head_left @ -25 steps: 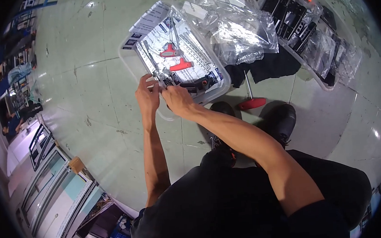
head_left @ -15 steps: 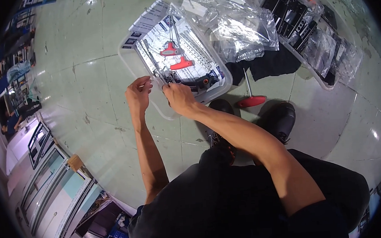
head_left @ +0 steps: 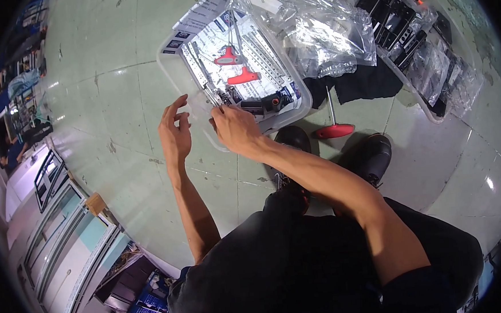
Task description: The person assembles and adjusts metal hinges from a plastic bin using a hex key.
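Note:
A translucent plastic bin (head_left: 172, 75) lined with printed sheet stands on the floor. In it lie perforated metal strips (head_left: 262, 55), two T-handle hex keys with red grips (head_left: 242, 75) and a dark tool with an orange-ringed end (head_left: 273, 102). My right hand (head_left: 237, 130) reaches over the bin's near left corner. Its fingers are bent together at small metal pieces (head_left: 214, 94); whatever they pinch is hidden. Just outside the bin's left side, my left hand (head_left: 176, 135) is raised with its fingers apart and nothing visible in them.
Another red T-handle tool (head_left: 335, 130) lies near my shoes (head_left: 371, 155). Clear plastic bags (head_left: 329, 37) are heaped right of the bin, beside dark cloth (head_left: 372, 83). Farther right is a second bin (head_left: 416, 92) with black parts and bags. Framed panels (head_left: 66, 236) stand at the left.
My left hand has drawn a little away from the bin to the left, its fingers spreading. My right hand stays at the bin's near corner. The view has shifted slightly.

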Motion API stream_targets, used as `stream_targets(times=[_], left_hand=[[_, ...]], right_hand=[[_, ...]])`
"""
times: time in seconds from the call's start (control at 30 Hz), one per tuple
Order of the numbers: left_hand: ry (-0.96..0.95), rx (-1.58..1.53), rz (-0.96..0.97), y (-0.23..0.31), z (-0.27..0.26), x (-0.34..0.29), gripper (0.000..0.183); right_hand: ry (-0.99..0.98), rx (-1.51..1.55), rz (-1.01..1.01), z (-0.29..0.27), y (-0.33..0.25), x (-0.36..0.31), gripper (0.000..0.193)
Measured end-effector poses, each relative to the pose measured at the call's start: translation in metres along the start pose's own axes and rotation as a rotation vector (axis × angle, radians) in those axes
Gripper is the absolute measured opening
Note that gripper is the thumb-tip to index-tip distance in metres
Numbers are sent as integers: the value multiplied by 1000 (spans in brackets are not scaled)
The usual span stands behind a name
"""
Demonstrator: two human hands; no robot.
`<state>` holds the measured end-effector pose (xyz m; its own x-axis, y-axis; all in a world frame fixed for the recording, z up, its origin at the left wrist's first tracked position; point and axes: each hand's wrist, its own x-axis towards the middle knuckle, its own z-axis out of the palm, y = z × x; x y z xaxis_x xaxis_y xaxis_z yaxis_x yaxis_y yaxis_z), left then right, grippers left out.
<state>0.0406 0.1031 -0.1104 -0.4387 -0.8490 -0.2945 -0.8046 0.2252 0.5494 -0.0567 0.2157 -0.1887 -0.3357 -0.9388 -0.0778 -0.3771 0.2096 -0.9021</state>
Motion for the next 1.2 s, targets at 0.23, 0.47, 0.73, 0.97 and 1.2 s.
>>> stream_targets(times=[0.23,0.47,0.73,0.97,1.2], left_hand=[[119,-217,-314,8,13,-20,36],[62,-529,-500,-20,22,-17,31],[-3,-2,193,-16,19,-20,33],[-242,-303,-272,-6,-6,-11,16],[-354,-729,-332,-31,-2,-20,25]], right_hand=[[6,-99,-63,-2,-4,4,25],[-6,207,-11,-3,8,-7,27],[-254,582,86,-33,28,10,36],[-307,551,236,-75,41,27,29],[-354,791,439,-88,33,37,17]])
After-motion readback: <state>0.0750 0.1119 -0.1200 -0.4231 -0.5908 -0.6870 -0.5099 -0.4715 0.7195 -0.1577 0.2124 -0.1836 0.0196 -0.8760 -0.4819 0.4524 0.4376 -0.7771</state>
